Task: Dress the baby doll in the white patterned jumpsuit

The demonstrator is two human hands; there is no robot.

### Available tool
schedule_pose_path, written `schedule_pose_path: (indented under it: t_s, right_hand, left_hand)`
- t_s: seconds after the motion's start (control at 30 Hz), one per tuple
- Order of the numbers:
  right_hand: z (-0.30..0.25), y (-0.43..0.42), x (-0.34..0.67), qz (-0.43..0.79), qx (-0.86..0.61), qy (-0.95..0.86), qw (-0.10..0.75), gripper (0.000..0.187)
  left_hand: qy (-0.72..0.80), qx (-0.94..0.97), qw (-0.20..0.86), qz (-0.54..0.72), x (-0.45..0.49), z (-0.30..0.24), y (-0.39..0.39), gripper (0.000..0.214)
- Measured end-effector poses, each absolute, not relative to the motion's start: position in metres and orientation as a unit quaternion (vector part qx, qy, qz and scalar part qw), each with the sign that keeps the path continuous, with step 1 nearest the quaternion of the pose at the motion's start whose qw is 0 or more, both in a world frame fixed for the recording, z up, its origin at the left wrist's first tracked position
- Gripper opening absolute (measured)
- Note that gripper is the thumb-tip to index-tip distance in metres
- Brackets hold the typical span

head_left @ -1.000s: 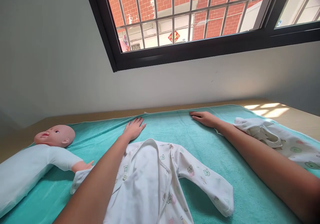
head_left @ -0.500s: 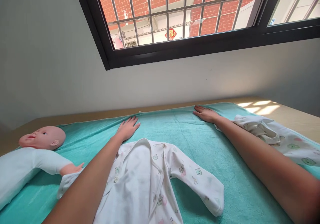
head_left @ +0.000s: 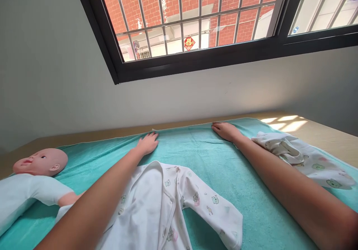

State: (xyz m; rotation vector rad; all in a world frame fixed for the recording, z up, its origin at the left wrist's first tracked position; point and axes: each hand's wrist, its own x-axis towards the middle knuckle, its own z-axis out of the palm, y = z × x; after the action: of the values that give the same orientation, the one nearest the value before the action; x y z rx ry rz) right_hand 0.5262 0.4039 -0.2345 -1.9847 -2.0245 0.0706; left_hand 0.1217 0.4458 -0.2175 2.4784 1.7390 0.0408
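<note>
Both my arms reach forward over a teal towel (head_left: 195, 153) spread on a wooden surface. My left hand (head_left: 147, 144) lies flat near the towel's far edge, fingers stretched out, holding nothing. My right hand (head_left: 224, 129) also rests flat and open on the far edge, to the right. A white baby top with small animal prints (head_left: 179, 201) lies opened on the towel under my left forearm. A baby doll (head_left: 33, 175) in a pale bodysuit lies on its back at the left. Another printed garment (head_left: 302, 157) is bunched at the right, beside my right forearm.
The wooden surface (head_left: 321, 130) meets a grey wall (head_left: 56, 75) just beyond the towel. A black-framed barred window (head_left: 195, 56) is above, with a red brick building outside. Sunlight patches fall on the wood at the far right.
Both hands have slid slightly along the towel's far edge while staying flat and open. The view has shifted a little, so the doll and clothes sit lower and further left.
</note>
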Motion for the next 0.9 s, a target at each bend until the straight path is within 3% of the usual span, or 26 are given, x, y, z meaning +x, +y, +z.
schedule_pose_path:
  t_s: [0.13, 0.3, 0.5, 0.77, 0.9]
  right_hand:
    - [-0.232, 0.4, 0.501, 0.045, -0.647, -0.744, 0.161, 0.052]
    - [-0.235, 0.401, 0.494, 0.072, -0.636, -0.754, 0.147, 0.068]
    - [-0.235, 0.407, 0.499, 0.079, -0.647, -0.752, 0.101, 0.075]
    - [-0.235, 0.426, 0.508, 0.069, -0.655, -0.75, 0.064, 0.071]
    - [-0.237, 0.433, 0.511, 0.06, -0.667, -0.74, 0.067, 0.068]
  left_hand:
    - [0.525, 0.849, 0.052, 0.038, 0.16, -0.217, 0.446, 0.065]
    - [0.513, 0.854, 0.07, 0.052, 0.18, -0.22, 0.452, 0.066]
    - [0.519, 0.85, 0.078, 0.036, 0.178, -0.235, 0.471, 0.06]
    - [0.514, 0.854, 0.077, 0.026, 0.174, -0.241, 0.484, 0.073]
    - [0.522, 0.849, 0.075, 0.026, 0.173, -0.24, 0.486, 0.069]
